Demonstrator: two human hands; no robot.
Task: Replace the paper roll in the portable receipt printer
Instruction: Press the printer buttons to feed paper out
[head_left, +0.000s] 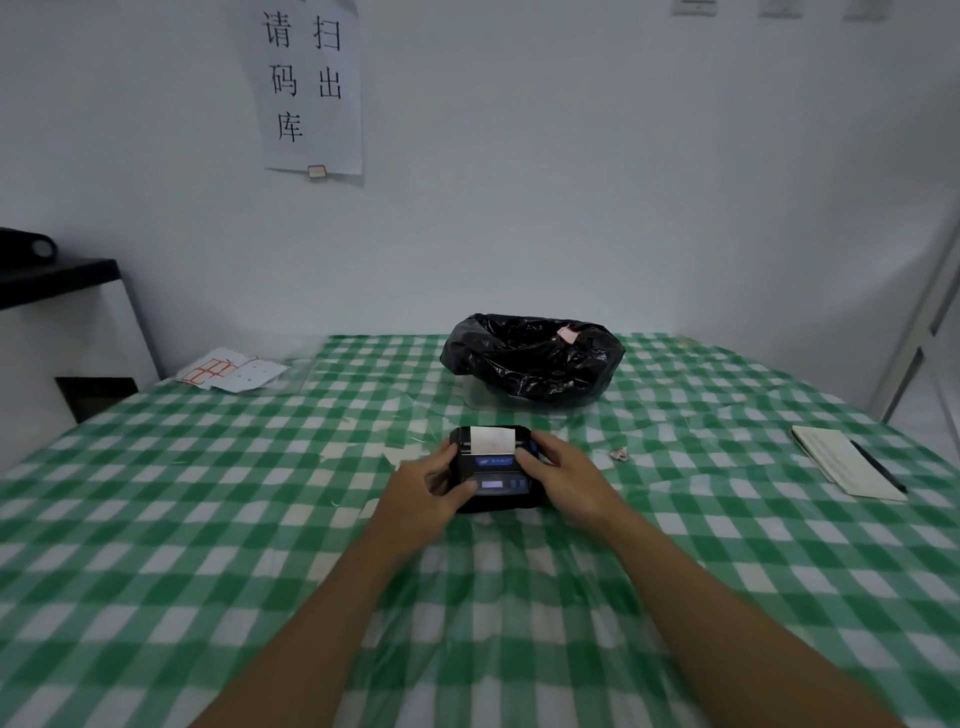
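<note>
A small black receipt printer rests on the green checked tablecloth in the middle of the table. A strip of white paper sticks out of its far end, and a small lit screen shows on its top face. My left hand grips the printer's left side, thumb lying on the top near the screen. My right hand holds the right side, fingers curled over the top edge. The paper roll inside is hidden.
A bin lined with a black plastic bag stands behind the printer. A crumpled paper scrap lies to the right. A notepad with a pen sits far right, label sheets at the back left.
</note>
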